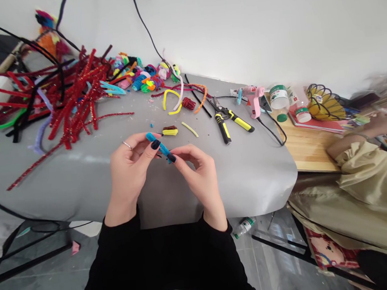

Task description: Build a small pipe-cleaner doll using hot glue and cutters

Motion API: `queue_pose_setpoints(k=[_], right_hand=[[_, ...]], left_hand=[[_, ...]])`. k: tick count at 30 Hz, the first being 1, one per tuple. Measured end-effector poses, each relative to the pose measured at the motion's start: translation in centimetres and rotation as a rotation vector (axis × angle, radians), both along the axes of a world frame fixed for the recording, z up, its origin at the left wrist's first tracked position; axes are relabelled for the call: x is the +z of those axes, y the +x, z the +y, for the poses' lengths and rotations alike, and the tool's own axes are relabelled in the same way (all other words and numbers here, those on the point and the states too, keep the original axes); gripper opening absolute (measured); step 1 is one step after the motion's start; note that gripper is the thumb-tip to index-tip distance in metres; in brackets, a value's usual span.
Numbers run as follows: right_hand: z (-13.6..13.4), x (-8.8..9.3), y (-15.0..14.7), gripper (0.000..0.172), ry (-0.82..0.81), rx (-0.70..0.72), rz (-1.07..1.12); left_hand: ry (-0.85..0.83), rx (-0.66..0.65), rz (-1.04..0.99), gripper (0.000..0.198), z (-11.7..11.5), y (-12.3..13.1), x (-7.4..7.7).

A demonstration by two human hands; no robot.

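Between my two hands I hold a short blue piece of pipe cleaner (pixel 161 147), tilted down to the right. My left hand (pixel 130 164) pinches its upper end between thumb and fingers, and a ring shows on one finger. At the lower end, my right hand (pixel 195 163) pinches it the same way. Just beyond my fingers lies a small yellow and brown bundle (pixel 170 131). A short pale yellow strip (pixel 190 129) is to its right. Farther back are a dark red coil (pixel 188 103) and a bent yellow pipe cleaner (pixel 165 98).
Wire cutters (pixel 227 119) with black and yellow handles lie open on the grey tabletop (pixel 250 171). Behind them stands a pink glue gun (pixel 254 99) with its cord. Red pipe cleaners (pixel 77 92) are heaped at the left. A person in a tan sleeve (pixel 368 170) works at the right.
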State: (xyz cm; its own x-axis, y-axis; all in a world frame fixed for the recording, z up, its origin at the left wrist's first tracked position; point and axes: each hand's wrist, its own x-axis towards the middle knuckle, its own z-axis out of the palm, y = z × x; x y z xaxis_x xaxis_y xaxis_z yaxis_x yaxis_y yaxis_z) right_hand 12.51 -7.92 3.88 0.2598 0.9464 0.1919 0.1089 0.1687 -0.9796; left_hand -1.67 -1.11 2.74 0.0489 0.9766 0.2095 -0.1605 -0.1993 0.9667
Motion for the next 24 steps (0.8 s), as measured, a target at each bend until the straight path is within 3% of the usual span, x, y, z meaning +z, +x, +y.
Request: queue_pose_setpoints(k=[12, 24], right_hand=[[0.10, -0.22, -0.05, 0.007, 0.002, -0.058, 0.048], [-0.02, -0.38, -0.08, 0.011, 0.067, -0.176, -0.003]], left_hand=[[-0.005, -0.083, -0.008, 0.029, -0.21, -0.16, 0.03], [-0.070, -0.201, 0.023, 0.038, -0.08, -0.45, -0.18]])
